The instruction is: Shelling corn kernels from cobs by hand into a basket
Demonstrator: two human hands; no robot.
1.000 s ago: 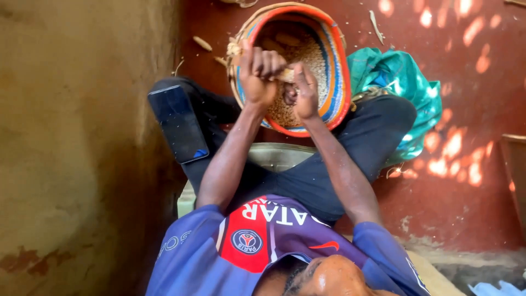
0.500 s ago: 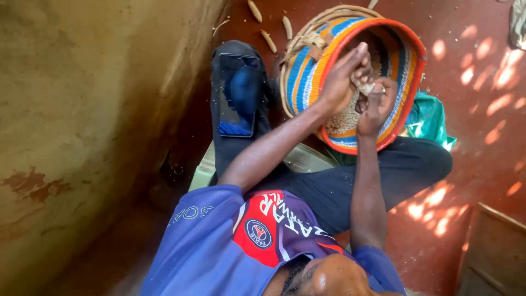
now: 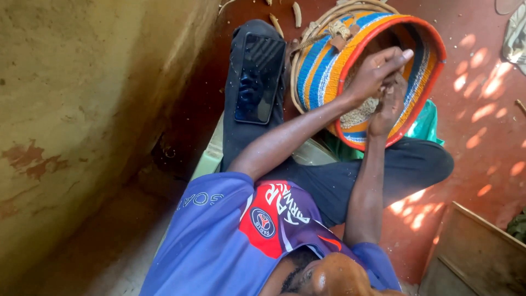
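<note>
A round woven basket (image 3: 323, 66) with blue, orange and white bands and a red rim lies tilted on my lap, its mouth facing me. My left hand (image 3: 377, 74) reaches into the mouth, fingers pinched on a pale straw strand. My right hand (image 3: 390, 107) sits just below it, touching it and closed on the same strand against the pale woven bottom (image 3: 359, 115). Leather-bound handles (image 3: 342, 28) lie across the basket's upper side.
A dark phone (image 3: 257, 77) rests on my left thigh. Green cloth (image 3: 426, 121) lies under the basket. A rough ochre wall (image 3: 82, 109) fills the left. Straw bits (image 3: 296, 13) lie on the red floor above, and a wooden board (image 3: 471, 252) sits at the lower right.
The view has swung, so the basket now sits further right and larger. Both hands have stayed together at the basket's mouth, and the left fingers now stretch out more.
</note>
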